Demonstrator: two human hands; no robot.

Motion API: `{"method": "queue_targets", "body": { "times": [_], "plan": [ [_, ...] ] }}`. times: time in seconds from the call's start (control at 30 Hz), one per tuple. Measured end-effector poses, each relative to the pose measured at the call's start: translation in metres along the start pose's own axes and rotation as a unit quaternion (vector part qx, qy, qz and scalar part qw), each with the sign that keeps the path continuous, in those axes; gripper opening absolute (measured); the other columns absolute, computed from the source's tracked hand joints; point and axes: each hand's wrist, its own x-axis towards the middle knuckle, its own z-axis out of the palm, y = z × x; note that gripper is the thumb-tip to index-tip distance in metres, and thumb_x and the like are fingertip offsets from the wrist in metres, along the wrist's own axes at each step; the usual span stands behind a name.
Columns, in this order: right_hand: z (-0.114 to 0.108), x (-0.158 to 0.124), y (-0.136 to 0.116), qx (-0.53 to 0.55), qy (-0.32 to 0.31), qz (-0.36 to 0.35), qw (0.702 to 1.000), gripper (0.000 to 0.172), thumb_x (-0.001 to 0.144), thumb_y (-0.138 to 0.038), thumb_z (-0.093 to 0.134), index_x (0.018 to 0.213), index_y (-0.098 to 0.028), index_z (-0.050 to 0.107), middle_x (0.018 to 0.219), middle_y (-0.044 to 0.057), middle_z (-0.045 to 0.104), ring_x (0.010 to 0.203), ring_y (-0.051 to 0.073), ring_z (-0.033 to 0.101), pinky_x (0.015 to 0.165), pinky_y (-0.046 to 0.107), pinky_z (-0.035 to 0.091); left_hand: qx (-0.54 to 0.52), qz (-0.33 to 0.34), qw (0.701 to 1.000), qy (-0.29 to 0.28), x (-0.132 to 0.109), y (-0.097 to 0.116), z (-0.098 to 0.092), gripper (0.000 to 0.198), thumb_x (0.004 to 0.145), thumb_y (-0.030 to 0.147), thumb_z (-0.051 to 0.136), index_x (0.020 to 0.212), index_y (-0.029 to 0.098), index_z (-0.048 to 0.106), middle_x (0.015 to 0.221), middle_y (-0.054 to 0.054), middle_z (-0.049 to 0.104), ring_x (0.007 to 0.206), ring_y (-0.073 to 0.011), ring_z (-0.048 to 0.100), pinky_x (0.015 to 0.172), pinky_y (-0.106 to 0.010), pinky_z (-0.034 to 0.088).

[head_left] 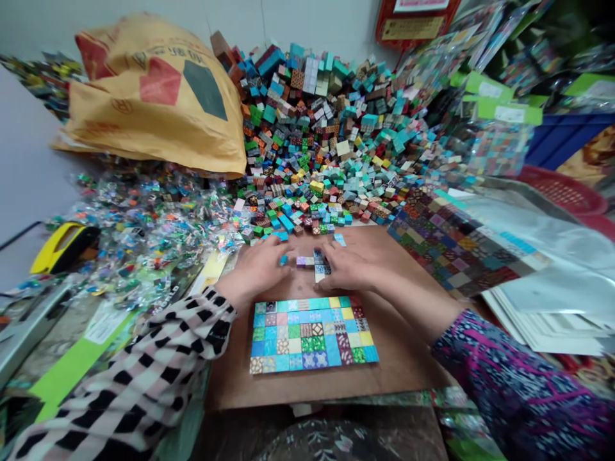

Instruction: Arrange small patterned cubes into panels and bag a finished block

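Note:
My left hand (259, 266) is over the brown board, fingers curled, with a small blue cube (284, 260) between its thumb and fingertips. To its right, my right hand (346, 264) has its fingers and thumb around a short column of blue-and-white patterned cubes (321, 269). Purple and pale cubes (304, 262) lie against that column, between the two hands. Closer to me is a flat rectangular block of many patterned cubes (314, 333), laid in tight rows. A light blue piece (339, 239) rests just beyond my right hand.
A large heap of loose coloured cubes (317, 141) rises behind the brown board (230, 387). At the left are a yellow sack (158, 128), small clear packets (144, 218) and a yellow-black tool (65, 246). Right: a cube-patterned sheet (461, 250), clear bags (567, 243) and a red basket (562, 192).

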Motion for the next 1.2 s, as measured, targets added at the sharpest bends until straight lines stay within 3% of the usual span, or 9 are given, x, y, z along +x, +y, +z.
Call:
{"method": "queue_targets", "body": {
  "times": [0.13,0.23,0.3,0.43,0.63,0.93,1.1,1.2],
  "plan": [
    [-0.003,-0.001,-0.005,0.034,-0.003,-0.005,0.999,0.091,0.064,-0.042,0.079,0.143,-0.015,0.042,0.141,0.020,0.048,0.126,0.038,0.049,0.101,0.049,0.045,0.035,0.047,0.998,0.015,0.008,0.013,0.002,0.032,0.087,0.036,0.058,0.113,0.022,0.070,0.118,-0.011,0.060,0.109,-0.0326,0.052,0.091,-0.045,0.042],
    [-0.011,-0.005,-0.005,0.049,0.015,-0.037,0.998,0.081,0.069,-0.036,0.077,0.141,-0.019,0.046,0.133,0.016,0.055,0.118,0.034,0.054,0.096,0.046,0.048,0.012,0.071,0.997,0.010,0.017,0.018,0.009,0.028,0.089,0.035,0.056,0.108,0.022,0.072,0.107,-0.010,0.065,0.105,-0.0317,0.053,0.090,-0.046,0.040],
    [-0.019,-0.007,0.002,0.045,0.056,-0.036,0.997,0.065,0.077,-0.033,0.071,0.138,-0.021,0.051,0.124,0.013,0.060,0.109,0.030,0.059,0.090,0.043,0.050,-0.003,0.080,0.997,0.010,0.021,0.018,0.013,0.026,0.091,0.033,0.052,0.102,0.022,0.073,0.102,-0.010,0.067,0.101,-0.0304,0.054,0.089,-0.046,0.039],
    [-0.035,-0.002,0.023,-0.034,0.171,0.041,0.984,0.039,0.084,-0.016,0.055,0.122,-0.017,0.063,0.112,0.014,0.061,0.098,0.028,0.061,0.084,0.041,0.050,-0.001,0.082,0.997,0.009,0.025,0.016,0.016,0.025,0.091,0.031,0.051,0.092,0.019,0.073,0.096,-0.010,0.070,0.097,-0.0291,0.057,0.087,-0.046,0.038],
    [-0.026,0.009,0.041,-0.004,0.141,0.043,0.989,0.033,0.081,-0.005,0.053,0.108,-0.018,0.067,0.111,0.013,0.067,0.102,0.026,0.061,0.090,0.038,0.048,-0.003,0.082,0.997,-0.001,0.023,0.015,0.017,0.025,0.092,0.030,0.051,0.102,0.020,0.072,0.102,-0.010,0.071,0.101,-0.0286,0.058,0.089,-0.045,0.038],
    [-0.006,0.001,0.021,0.157,0.123,-0.010,0.980,0.021,0.087,-0.014,0.055,0.102,-0.021,0.068,0.095,0.006,0.072,0.084,0.019,0.062,0.075,0.032,0.052,-0.008,0.081,0.997,-0.003,0.023,0.016,0.019,0.025,0.093,0.029,0.052,0.104,0.019,0.072,0.105,-0.010,0.071,0.105,-0.0288,0.059,0.092,-0.045,0.038],
    [-0.005,-0.003,0.017,0.099,0.117,-0.008,0.988,0.024,0.090,-0.016,0.050,0.106,-0.019,0.068,0.095,0.008,0.071,0.083,0.020,0.062,0.078,0.036,0.051,-0.008,0.084,0.996,-0.004,0.024,0.017,0.018,0.025,0.094,0.028,0.052,0.105,0.019,0.072,0.106,-0.010,0.071,0.104,-0.0276,0.060,0.090,-0.044,0.040],
    [-0.008,-0.011,0.013,0.035,0.137,-0.034,0.989,0.027,0.094,-0.025,0.048,0.113,-0.018,0.066,0.112,0.012,0.067,0.100,0.024,0.061,0.091,0.041,0.048,0.004,0.081,0.997,-0.010,0.024,0.018,0.017,0.026,0.094,0.028,0.051,0.106,0.018,0.072,0.108,-0.011,0.070,0.103,-0.0275,0.061,0.088,-0.043,0.041]
  ]
}}
